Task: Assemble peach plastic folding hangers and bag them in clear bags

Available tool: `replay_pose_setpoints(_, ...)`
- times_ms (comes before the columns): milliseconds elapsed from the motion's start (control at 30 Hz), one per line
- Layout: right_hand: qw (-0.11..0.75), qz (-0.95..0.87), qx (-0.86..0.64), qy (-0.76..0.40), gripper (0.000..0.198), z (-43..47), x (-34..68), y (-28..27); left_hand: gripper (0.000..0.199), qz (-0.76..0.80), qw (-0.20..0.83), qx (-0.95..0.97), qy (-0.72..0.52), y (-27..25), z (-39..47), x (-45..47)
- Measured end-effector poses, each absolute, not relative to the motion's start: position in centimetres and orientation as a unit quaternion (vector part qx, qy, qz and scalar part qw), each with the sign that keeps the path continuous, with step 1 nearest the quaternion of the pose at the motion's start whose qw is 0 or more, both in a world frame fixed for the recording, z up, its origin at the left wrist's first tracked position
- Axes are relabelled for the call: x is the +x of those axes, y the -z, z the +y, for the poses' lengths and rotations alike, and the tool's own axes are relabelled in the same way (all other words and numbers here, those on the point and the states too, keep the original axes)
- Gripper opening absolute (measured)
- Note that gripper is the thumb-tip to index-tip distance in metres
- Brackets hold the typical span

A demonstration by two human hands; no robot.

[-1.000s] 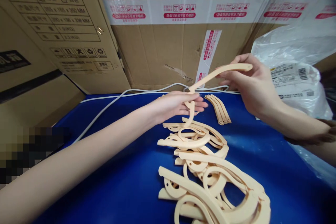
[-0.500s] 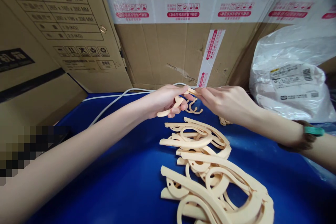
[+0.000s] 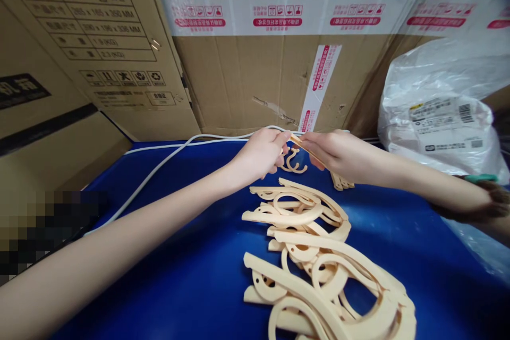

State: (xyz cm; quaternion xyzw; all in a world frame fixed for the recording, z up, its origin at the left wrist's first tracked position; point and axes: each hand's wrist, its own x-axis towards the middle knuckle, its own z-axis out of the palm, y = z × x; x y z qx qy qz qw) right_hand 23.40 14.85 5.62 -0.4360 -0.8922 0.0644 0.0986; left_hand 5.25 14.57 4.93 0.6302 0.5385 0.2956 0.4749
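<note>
Head view: both hands (image 3: 265, 153) (image 3: 334, 153) pinch one cream strip (image 3: 297, 141), the bag (image 3: 442, 109) hiding its contents.

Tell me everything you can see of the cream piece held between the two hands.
The cream piece looks like smooth plastic. Only a narrow strip shows, slanting down toward the right, above the blue surface. The left hand grips it near its upper left part, and the right hand holds it farther right. Both hands hide much of it, so its full shape cannot be told.

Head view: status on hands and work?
Left hand, right hand: closed on slim cream plastic-looking strip. Strip partly hidden. Curved cream plastic-looking pieces piled nearer the camera.
</note>
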Motion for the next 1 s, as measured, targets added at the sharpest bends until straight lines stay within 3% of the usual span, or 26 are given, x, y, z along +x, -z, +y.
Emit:
replay_pose_setpoints(167, 0.101, -0.885, -0.442, -0.104, 0.025, 15.0, 24.0, -5.8, 0.034, 0.535, 0.403, 0.674, -0.311, -4.7, 14.9, 5.7)
replay_pose_setpoints(300, 0.119, -0.841, -0.496, -0.180, 0.027, 16.4, 25.6, -5.2, 0.033, 0.493, 0.246, 0.770, -0.322, -4.8, 15.2, 5.0)
replay_pose_setpoints(367, 0.133, -0.818, -0.530, -0.179, 0.032, 17.5, 27.1, -4.9, 0.035, 0.487, 0.236, 0.777, -0.323, -4.8, 15.7, 4.2)
replay_pose_setpoints(500, 0.171, -0.780, -0.592, -0.110, 0.036, 18.8, 30.4, -4.9, 0.037, 0.530, 0.352, 0.719, -0.280, -5.2, 17.4, 2.4)
replay_pose_setpoints(633, 0.203, -0.768, -0.605, -0.048, 0.034, 18.1, 32.5, -5.0, 0.033, 0.533, 0.348, 0.738, -0.225, -4.9, 19.0, 0.6)
replay_pose_setpoints(833, 0.167, -0.810, -0.561, 0.026, 0.022, 16.4, 34.1, -3.1, 0.023, 0.542, 0.220, 0.787, -0.198, -1.9, 21.0, -1.0)
replay_pose_setpoints(1000, 0.095, -0.859, -0.499, 0.065, 0.024, 15.2, 35.1, -0.6, 0.035, 0.512, 0.087, 0.828, -0.210, -0.1, 20.5, -1.7)
